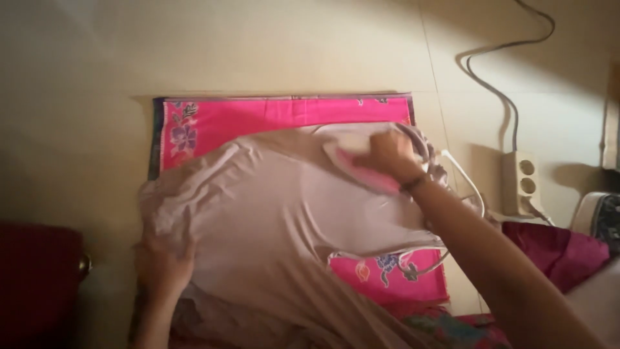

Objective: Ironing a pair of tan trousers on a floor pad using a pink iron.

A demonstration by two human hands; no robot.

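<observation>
Iron [361,165] in R hand [391,155], L hand [161,258] pinning shirt [271,213]

No pkgs, labels, signs or screens in view anywhere on the floor or cloth.

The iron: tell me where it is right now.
In the head view the iron sits right of centre on the pale garment, gripped by the right hand, over the pink floral cloth.

White power strip [522,182], grey cable [505,97], maroon cloth [560,249] on floor
</observation>
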